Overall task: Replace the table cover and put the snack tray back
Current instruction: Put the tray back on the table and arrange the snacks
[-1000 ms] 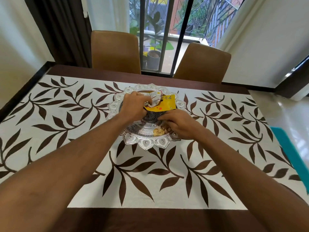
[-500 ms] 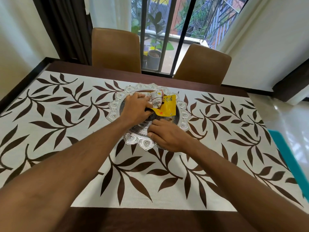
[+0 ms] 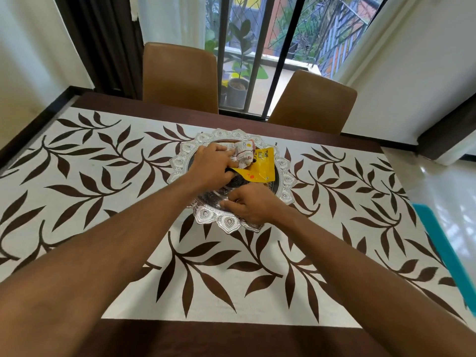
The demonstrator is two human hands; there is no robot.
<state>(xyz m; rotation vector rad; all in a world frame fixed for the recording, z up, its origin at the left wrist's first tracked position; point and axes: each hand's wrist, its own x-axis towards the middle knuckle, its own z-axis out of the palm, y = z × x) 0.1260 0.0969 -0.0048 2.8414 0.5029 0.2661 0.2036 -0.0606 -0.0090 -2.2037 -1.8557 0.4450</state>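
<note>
Left hand [image 3: 211, 163] grips one white packet [image 3: 242, 154] beside one yellow packet [image 3: 258, 171]; right hand [image 3: 251, 206] curls on the one silver tray [image 3: 226, 222] (I cannot tell its hold).

I see the table cover [image 3: 103, 176] spread over the surface [image 3: 206, 338], and the snack tray [image 3: 226, 223] sits on it at frame centre. In the tray's upper right part a first packet [image 3: 242, 153] lies partly on a second packet [image 3: 260, 171]. Behind the surface's far edge stand a left chair [image 3: 180, 76] and a right chair [image 3: 311, 101], upper centre.
</note>
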